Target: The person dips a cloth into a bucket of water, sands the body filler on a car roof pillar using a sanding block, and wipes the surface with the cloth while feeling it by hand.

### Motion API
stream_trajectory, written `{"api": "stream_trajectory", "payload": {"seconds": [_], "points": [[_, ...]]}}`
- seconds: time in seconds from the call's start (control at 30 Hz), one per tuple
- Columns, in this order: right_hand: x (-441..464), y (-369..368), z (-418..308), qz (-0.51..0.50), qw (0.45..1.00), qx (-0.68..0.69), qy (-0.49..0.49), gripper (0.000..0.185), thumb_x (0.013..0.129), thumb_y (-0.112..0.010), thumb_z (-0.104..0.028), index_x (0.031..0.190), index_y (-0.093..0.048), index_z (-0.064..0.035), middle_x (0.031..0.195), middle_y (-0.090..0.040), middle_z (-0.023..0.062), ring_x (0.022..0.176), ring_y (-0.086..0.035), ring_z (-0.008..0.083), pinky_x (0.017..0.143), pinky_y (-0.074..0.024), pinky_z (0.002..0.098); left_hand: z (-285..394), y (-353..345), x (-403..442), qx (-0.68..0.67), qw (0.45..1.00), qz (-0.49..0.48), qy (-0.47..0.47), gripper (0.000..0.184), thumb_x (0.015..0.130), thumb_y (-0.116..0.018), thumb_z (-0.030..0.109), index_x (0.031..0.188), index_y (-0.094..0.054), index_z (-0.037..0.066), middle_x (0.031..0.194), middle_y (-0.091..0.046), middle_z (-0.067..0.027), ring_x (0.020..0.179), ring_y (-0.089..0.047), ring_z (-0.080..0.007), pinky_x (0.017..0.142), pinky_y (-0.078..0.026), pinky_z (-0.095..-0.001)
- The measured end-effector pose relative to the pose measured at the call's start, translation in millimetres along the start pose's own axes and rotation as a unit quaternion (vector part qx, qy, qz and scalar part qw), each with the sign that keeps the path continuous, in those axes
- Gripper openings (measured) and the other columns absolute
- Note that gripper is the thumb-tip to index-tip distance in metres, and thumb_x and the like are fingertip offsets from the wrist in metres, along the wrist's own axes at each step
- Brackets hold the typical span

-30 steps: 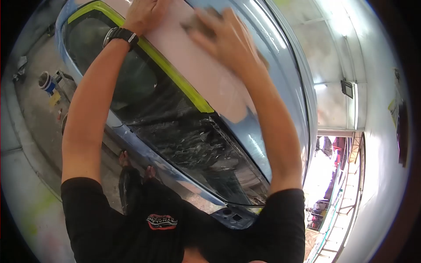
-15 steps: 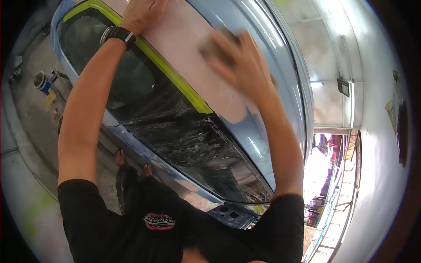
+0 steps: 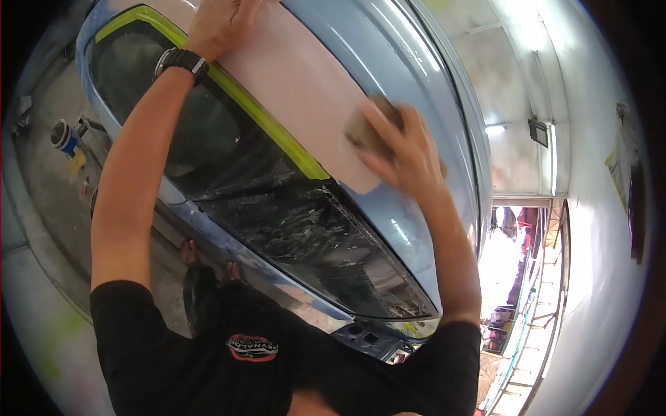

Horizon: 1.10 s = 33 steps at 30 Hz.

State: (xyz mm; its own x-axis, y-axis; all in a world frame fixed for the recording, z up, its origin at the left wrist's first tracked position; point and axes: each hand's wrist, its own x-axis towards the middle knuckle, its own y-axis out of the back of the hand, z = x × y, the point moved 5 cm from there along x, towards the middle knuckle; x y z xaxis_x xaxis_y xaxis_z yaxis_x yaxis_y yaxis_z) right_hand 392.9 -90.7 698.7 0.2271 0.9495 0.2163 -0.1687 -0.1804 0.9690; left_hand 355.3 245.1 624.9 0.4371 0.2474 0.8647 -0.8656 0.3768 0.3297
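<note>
My right hand (image 3: 409, 149), a little blurred, is wrapped over a brown-grey sanding block (image 3: 368, 139) on the car roof; an end of it also shows past the wrist. The block lies across the border between a pinkish primer patch (image 3: 291, 76) and the pale blue roof paint (image 3: 354, 48). At the top of the view my left hand (image 3: 222, 28) rests on the patch beside the window edge, its fingers outstretched and partly cut off by the frame. A black watch (image 3: 184, 62) is on that wrist.
Yellow-green masking tape (image 3: 263, 121) edges the side window, and dark, dusty sheeting (image 3: 284, 222) covers the glass nearer me. A blue bucket (image 3: 64, 137) stands on the floor at left. A pale wall (image 3: 603, 229) rises at right, beside a bright doorway (image 3: 510, 256).
My right hand has slid the sanding block toward me and slightly right over the roof. My left hand has stayed almost in place.
</note>
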Motion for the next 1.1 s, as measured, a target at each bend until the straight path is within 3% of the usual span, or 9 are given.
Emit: {"api": "stream_trajectory", "payload": {"seconds": [0.17,0.23,0.43,0.57,0.67,0.87,0.93,1.03,1.1], "points": [[149.8,-27.6,-9.0,0.078,0.996,0.027,0.038,0.054,0.09,-0.074,-0.046,0.14,-0.066,-0.0275,0.113,-0.057,0.0159,0.106,-0.059,0.0402,0.092,-0.0498,0.0511,1.0,6.7,2.4,-0.03,0.999,0.001,0.042,0.036,0.103,-0.043,0.022,0.097,-0.075,0.007,0.112,-0.073,-0.0102,0.115,-0.062,-0.0306,0.108,-0.04,-0.0437],[131.6,-26.9,-6.3,0.062,0.998,0.018,0.025,0.054,0.09,-0.073,-0.047,0.14,-0.066,-0.0275,0.113,-0.057,0.0169,0.107,-0.059,0.0409,0.093,-0.0494,0.0513,-13.4,-4.3,-5.4,0.011,0.999,-0.021,0.027,0.043,0.106,-0.037,0.026,0.112,-0.077,0.012,0.125,-0.071,-0.0042,0.125,-0.06,-0.0234,0.11,-0.037,-0.0406],[-50.6,12.6,-15.9,-0.011,0.999,-0.03,-0.018,0.075,0.076,-0.087,-0.028,0.146,-0.061,-0.0241,0.123,-0.055,0.0204,0.108,-0.058,0.0419,0.096,-0.0496,0.0518,-2.3,2.1,-2.7,-0.002,0.999,-0.021,0.041,0.043,0.105,-0.036,0.025,0.109,-0.077,0.011,0.123,-0.071,-0.0039,0.127,-0.059,-0.0222,0.113,-0.035,-0.04],[63.8,-10.4,-15.5,0.0,1.0,-0.016,0.005,0.063,0.084,-0.081,-0.037,0.143,-0.063,-0.0245,0.118,-0.057,0.0194,0.109,-0.059,0.0419,0.094,-0.0502,0.0529,4.2,16.3,3.1,-0.058,0.996,0.024,0.058,0.033,0.101,-0.046,0.019,0.09,-0.073,0.003,0.112,-0.074,-0.0149,0.112,-0.064,-0.034,0.105,-0.044,-0.0455],[179.8,-35.0,-25.2,0.069,0.996,-0.005,0.048,0.051,0.094,-0.071,-0.045,0.14,-0.063,-0.0252,0.113,-0.057,0.0199,0.11,-0.059,0.0431,0.09,-0.0499,0.0547,-13.4,2.2,-7.0,-0.027,0.998,-0.007,0.049,0.042,0.105,-0.037,0.024,0.11,-0.076,0.009,0.124,-0.071,-0.0052,0.128,-0.057,-0.0236,0.115,-0.033,-0.0401],[46.6,-9.3,-11.4,0.011,1.0,0.003,0.024,0.062,0.088,-0.077,-0.044,0.146,-0.061,-0.0251,0.12,-0.056,0.0228,0.106,-0.059,0.0454,0.094,-0.0508,0.0534,-15.3,6.3,-0.5,-0.037,0.998,-0.043,0.002,0.041,0.104,-0.039,0.024,0.112,-0.075,0.006,0.124,-0.071,-0.0089,0.127,-0.057,-0.0267,0.115,-0.033,-0.0407],[-25.3,5.9,-10.2,-0.01,0.999,-0.037,-0.004,0.069,0.084,-0.083,-0.032,0.148,-0.06,-0.02,0.126,-0.055,0.0247,0.108,-0.06,0.0455,0.093,-0.0516,0.0523,-28.2,12.3,6.1,-0.006,0.999,-0.017,-0.027,0.041,0.104,-0.039,0.024,0.11,-0.076,0.006,0.122,-0.072,-0.0092,0.124,-0.059,-0.0269,0.115,-0.034,-0.0417],[-33.0,5.4,-1.8,-0.015,1.0,-0.005,-0.025,0.068,0.086,-0.08,-0.04,0.148,-0.059,-0.0234,0.12,-0.057,0.022,0.107,-0.059,0.0442,0.094,-0.0502,0.0531,-15.7,34.1,29.4,-0.078,0.994,0.003,-0.072,0.035,0.102,-0.043,0.019,0.096,-0.073,0.002,0.12,-0.073,-0.0138,0.119,-0.062,-0.0324,0.108,-0.043,-0.0443],[48.4,-9.9,-6.2,0.009,1.0,-0.005,0.008,0.061,0.087,-0.079,-0.041,0.144,-0.063,-0.0252,0.119,-0.057,0.0208,0.106,-0.06,0.0439,0.092,-0.0516,0.0531,-11.0,35.1,32.1,-0.123,0.989,0.005,-0.08,0.032,0.1,-0.045,0.016,0.09,-0.07,-0.002,0.122,-0.072,-0.0165,0.117,-0.064,-0.0352,0.105,-0.048,-0.0447]]}}
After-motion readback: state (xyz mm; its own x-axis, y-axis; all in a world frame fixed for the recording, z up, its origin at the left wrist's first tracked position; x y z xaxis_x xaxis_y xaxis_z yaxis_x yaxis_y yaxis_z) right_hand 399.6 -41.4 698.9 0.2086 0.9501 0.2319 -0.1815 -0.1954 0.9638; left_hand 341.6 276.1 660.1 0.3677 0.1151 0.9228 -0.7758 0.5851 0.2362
